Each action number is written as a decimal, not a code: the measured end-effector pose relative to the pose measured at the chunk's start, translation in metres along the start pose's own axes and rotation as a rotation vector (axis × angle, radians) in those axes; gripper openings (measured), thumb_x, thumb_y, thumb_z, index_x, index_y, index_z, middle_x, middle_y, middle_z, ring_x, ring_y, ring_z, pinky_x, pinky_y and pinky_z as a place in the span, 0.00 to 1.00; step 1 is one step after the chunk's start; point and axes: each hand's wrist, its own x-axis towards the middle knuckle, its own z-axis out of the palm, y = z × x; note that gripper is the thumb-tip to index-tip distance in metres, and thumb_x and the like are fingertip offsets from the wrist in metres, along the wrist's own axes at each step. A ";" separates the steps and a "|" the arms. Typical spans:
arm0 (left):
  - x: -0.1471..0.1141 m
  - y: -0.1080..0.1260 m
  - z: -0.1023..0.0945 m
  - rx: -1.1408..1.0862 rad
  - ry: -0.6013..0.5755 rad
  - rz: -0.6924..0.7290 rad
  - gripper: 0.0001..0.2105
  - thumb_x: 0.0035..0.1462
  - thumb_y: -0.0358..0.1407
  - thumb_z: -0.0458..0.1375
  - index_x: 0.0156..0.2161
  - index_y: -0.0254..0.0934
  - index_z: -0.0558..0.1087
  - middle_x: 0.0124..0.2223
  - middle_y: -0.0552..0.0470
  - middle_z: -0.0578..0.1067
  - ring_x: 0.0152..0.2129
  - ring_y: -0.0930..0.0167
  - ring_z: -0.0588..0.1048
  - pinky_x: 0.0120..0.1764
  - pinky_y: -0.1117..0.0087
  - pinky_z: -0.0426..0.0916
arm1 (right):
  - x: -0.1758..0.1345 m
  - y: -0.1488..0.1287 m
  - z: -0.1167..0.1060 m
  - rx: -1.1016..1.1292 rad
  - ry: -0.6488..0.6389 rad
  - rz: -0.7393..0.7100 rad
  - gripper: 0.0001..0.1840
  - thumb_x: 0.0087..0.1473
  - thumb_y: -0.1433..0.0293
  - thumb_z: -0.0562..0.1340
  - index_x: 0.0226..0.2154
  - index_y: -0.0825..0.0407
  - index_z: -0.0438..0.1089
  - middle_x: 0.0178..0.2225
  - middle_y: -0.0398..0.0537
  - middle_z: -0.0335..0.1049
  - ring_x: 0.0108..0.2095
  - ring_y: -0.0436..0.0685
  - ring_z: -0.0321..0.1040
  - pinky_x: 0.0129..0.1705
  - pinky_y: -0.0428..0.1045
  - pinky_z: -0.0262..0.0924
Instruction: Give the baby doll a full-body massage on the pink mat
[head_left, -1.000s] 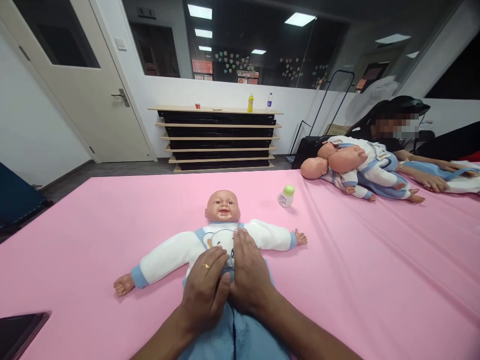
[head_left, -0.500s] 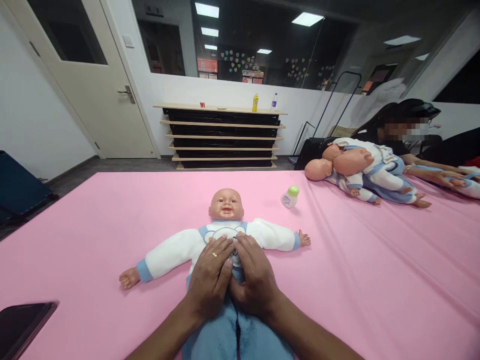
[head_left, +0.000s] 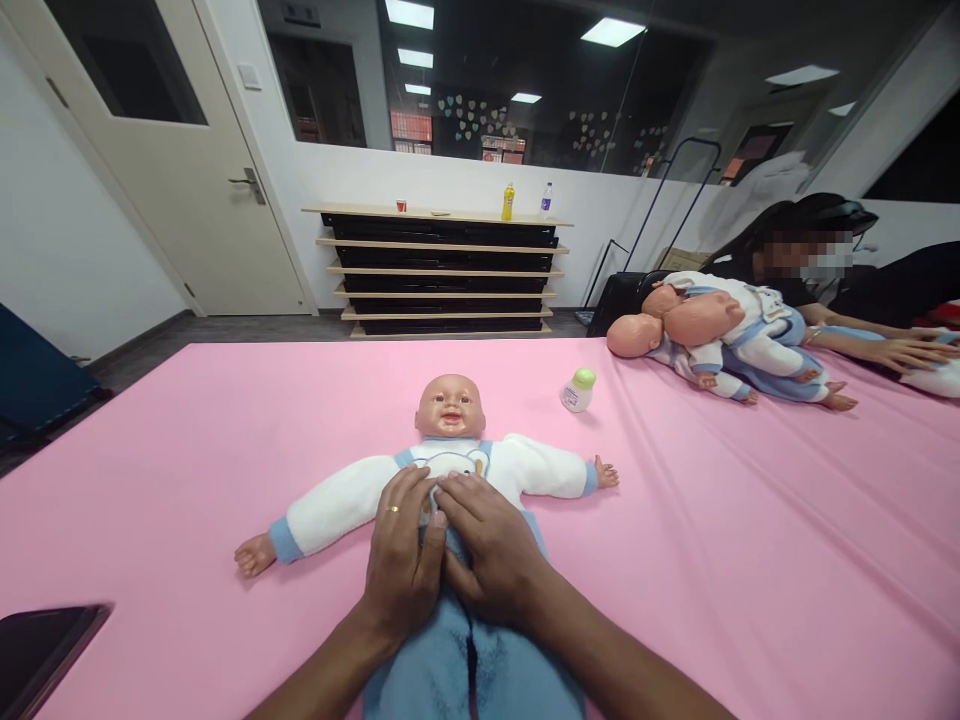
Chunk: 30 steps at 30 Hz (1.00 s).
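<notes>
A baby doll (head_left: 450, 412) lies on its back on the pink covered table, arms spread wide, in a white and blue outfit. My left hand (head_left: 405, 550), with a gold ring on one finger, rests flat on the left part of the doll's belly. My right hand (head_left: 491, 550) lies beside it on the belly, fingers stretched out and angled to the left. Both hands hide much of the doll's chest print. The blue trouser legs (head_left: 420, 665) extend toward me between my forearms.
A small white bottle with a green cap (head_left: 579, 390) stands right of the doll's head. A dark phone (head_left: 49, 655) lies at the near left. More dolls (head_left: 705, 320) are piled at the far right, by another person (head_left: 802, 250). Stacked boards (head_left: 442, 270) stand beyond the table.
Both my hands have slid left across the doll's belly, uncovering more of its right side. The camera has shifted slightly; the doll stays in place.
</notes>
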 end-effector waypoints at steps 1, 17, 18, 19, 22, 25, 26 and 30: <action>0.000 0.002 -0.001 -0.009 0.007 0.028 0.16 0.63 0.32 0.49 0.54 0.35 0.66 0.56 0.41 0.68 0.57 0.61 0.64 0.59 0.48 0.60 | 0.000 0.000 0.000 -0.005 -0.009 0.023 0.31 0.56 0.66 0.56 0.61 0.57 0.60 0.63 0.55 0.58 0.64 0.61 0.53 0.67 0.61 0.48; 0.004 -0.001 -0.005 -0.095 -0.220 0.134 0.16 0.63 0.30 0.49 0.53 0.39 0.71 0.53 0.48 0.75 0.55 0.65 0.68 0.58 0.54 0.64 | -0.008 0.007 0.018 -0.182 0.061 0.334 0.48 0.51 0.61 0.59 0.65 0.73 0.45 0.67 0.74 0.39 0.68 0.74 0.37 0.65 0.70 0.47; 0.004 -0.001 -0.003 -0.077 -0.230 0.104 0.16 0.63 0.31 0.49 0.54 0.39 0.71 0.55 0.48 0.74 0.57 0.65 0.67 0.59 0.53 0.63 | -0.009 0.006 0.018 -0.188 0.077 0.326 0.47 0.51 0.62 0.59 0.65 0.73 0.45 0.67 0.74 0.40 0.68 0.73 0.37 0.65 0.69 0.47; 0.004 -0.002 -0.002 -0.060 -0.238 0.078 0.17 0.64 0.32 0.48 0.54 0.40 0.71 0.57 0.48 0.73 0.58 0.65 0.67 0.60 0.52 0.62 | -0.010 0.006 0.018 -0.193 0.093 0.308 0.46 0.51 0.62 0.59 0.65 0.73 0.46 0.67 0.73 0.41 0.68 0.73 0.37 0.65 0.69 0.47; 0.003 -0.003 0.001 -0.030 -0.234 0.011 0.18 0.64 0.33 0.48 0.56 0.40 0.70 0.60 0.48 0.70 0.60 0.64 0.64 0.62 0.51 0.59 | -0.011 0.005 0.018 -0.204 0.153 0.233 0.44 0.50 0.64 0.59 0.64 0.72 0.48 0.66 0.71 0.44 0.68 0.72 0.39 0.65 0.69 0.48; 0.002 -0.005 0.003 -0.024 -0.208 -0.041 0.18 0.65 0.34 0.47 0.57 0.39 0.69 0.61 0.48 0.68 0.61 0.65 0.62 0.63 0.51 0.58 | -0.011 0.006 0.017 -0.198 0.202 0.150 0.41 0.51 0.64 0.59 0.62 0.70 0.53 0.65 0.70 0.49 0.67 0.71 0.44 0.64 0.68 0.51; 0.002 -0.006 0.004 -0.027 -0.196 -0.053 0.18 0.65 0.34 0.47 0.57 0.38 0.69 0.61 0.47 0.68 0.61 0.65 0.62 0.63 0.51 0.59 | -0.012 0.006 0.016 -0.193 0.220 0.119 0.39 0.52 0.64 0.59 0.61 0.69 0.55 0.64 0.69 0.51 0.66 0.70 0.46 0.64 0.67 0.52; 0.001 -0.009 0.007 -0.044 -0.134 -0.087 0.18 0.65 0.35 0.46 0.57 0.37 0.69 0.60 0.46 0.69 0.60 0.65 0.63 0.62 0.52 0.60 | -0.011 0.004 0.010 -0.132 0.292 -0.031 0.29 0.53 0.66 0.60 0.55 0.64 0.64 0.58 0.64 0.63 0.62 0.66 0.57 0.63 0.63 0.56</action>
